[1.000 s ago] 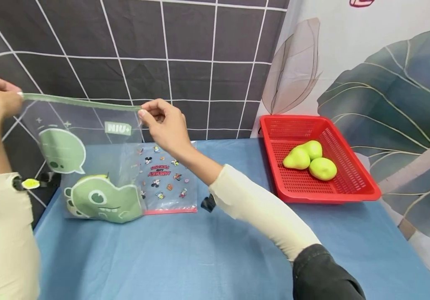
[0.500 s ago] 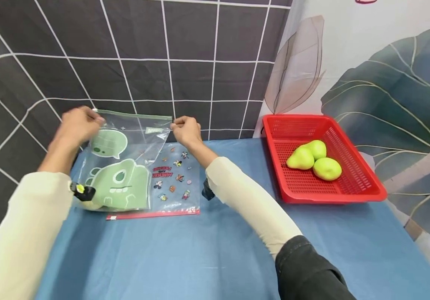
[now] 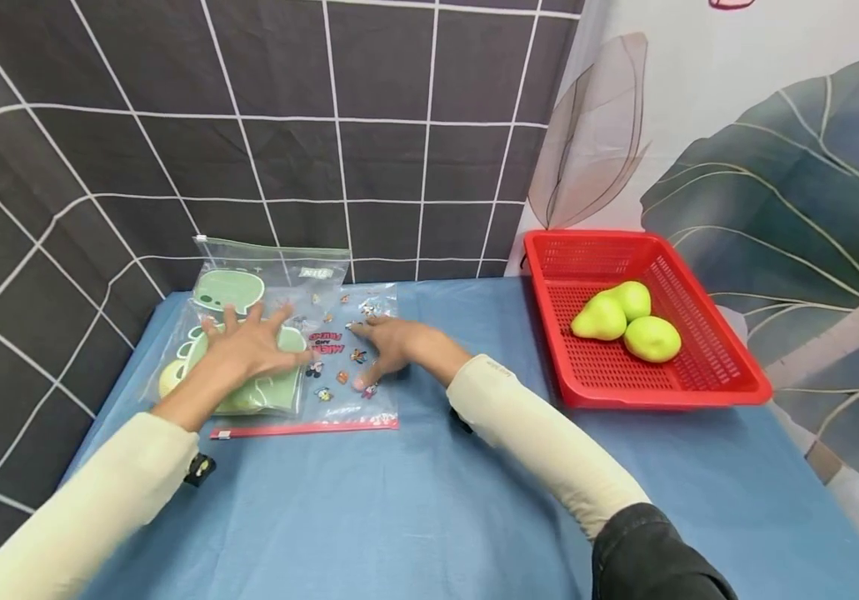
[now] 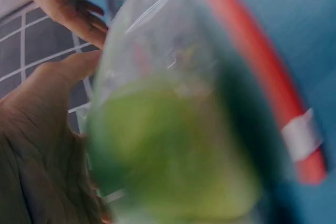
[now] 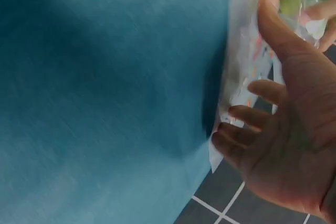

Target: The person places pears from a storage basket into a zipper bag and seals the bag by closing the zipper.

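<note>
A clear bag with green cartoon prints [image 3: 228, 289] lies at the left of the blue table, a yellow-green fruit [image 4: 157, 145] inside it. My left hand [image 3: 249, 346] is spread over this bag, fingers apart. Partly beneath it lies a second clear bag with small cartoon figures [image 3: 342, 392] and a red zip strip [image 3: 309, 429]. Over that bag's right side is my right hand [image 3: 392, 342], fingers spread and holding nothing; in the right wrist view its fingers [image 5: 241, 121] are beside the bag's edge. Whether they touch it I cannot tell.
A red plastic basket [image 3: 654, 396] with several green fruits, pears [image 3: 598, 317] among them, stands on the right of the blue table [image 3: 414, 508]. A dark gridded cloth [image 3: 384, 75] hangs behind, and a leaf-patterned curtain [image 3: 796, 183] hangs on the right.
Both hands have let go of the green-print bag's top edge and come down over the bags, fingers spread. The bag has gone from held up to lying over the red-zip bag.
</note>
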Demonstrator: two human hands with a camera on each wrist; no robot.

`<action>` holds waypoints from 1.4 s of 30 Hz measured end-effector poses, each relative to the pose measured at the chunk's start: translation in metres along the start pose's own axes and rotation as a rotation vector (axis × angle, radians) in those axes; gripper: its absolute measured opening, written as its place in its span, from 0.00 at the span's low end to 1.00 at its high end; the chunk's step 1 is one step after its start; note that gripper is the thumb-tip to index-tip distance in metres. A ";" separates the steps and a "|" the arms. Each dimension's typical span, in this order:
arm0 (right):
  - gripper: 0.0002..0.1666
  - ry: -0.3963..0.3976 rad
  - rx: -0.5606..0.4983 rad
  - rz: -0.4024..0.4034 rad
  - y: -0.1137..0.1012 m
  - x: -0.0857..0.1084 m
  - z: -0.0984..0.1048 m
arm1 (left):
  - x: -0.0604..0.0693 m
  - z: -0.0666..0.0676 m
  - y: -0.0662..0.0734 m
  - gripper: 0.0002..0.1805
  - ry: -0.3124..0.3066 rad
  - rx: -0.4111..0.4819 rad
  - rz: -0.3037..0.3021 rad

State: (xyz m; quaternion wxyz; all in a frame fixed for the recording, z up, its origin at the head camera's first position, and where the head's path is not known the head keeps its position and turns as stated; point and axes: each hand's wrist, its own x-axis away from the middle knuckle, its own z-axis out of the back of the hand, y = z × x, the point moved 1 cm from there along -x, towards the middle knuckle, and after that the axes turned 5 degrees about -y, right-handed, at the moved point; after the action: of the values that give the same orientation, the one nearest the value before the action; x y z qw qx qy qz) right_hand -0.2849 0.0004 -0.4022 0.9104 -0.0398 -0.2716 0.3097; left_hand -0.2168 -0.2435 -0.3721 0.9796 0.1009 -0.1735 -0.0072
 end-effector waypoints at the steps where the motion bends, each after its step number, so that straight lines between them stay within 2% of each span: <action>1: 0.67 -0.021 0.016 -0.013 -0.001 0.001 -0.004 | 0.000 -0.006 -0.001 0.61 0.006 -0.001 0.010; 4: 0.70 -0.064 0.020 -0.041 -0.003 0.006 -0.009 | -0.001 -0.019 -0.005 0.60 0.022 0.011 0.041; 8: 0.70 -0.098 -0.014 -0.057 0.003 0.017 -0.010 | 0.002 -0.025 -0.007 0.58 0.016 0.024 0.073; 13: 0.70 -0.109 -0.013 -0.078 0.020 0.037 -0.011 | 0.006 -0.025 -0.009 0.59 0.007 0.025 0.082; 17: 0.71 -0.119 0.025 -0.112 0.029 0.057 -0.014 | 0.009 -0.024 -0.017 0.60 -0.003 0.023 0.089; 26: 0.73 -0.136 0.088 -0.243 0.046 0.099 -0.019 | 0.016 -0.023 -0.029 0.59 -0.002 0.030 0.086; 30: 0.74 -0.128 0.107 -0.280 0.054 0.107 -0.021 | 0.018 -0.023 -0.031 0.59 0.003 0.036 0.079; 35: 0.75 -0.094 0.068 -0.299 0.057 0.112 -0.020 | 0.019 -0.020 -0.030 0.62 0.009 0.044 0.072; 39: 0.73 -0.089 0.054 -0.304 0.060 0.115 -0.020 | 0.018 -0.018 -0.026 0.66 -0.001 0.040 0.069; 42: 0.72 -0.091 0.048 -0.303 0.062 0.118 -0.021 | 0.019 -0.017 -0.018 0.67 0.025 0.012 0.053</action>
State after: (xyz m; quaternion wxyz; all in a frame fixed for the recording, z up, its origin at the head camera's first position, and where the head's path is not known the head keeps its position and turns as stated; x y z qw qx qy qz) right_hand -0.2295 0.1215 -0.3792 0.9341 0.0376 -0.3078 0.1769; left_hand -0.1924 -0.2590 -0.3853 0.9809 0.1022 -0.1642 0.0213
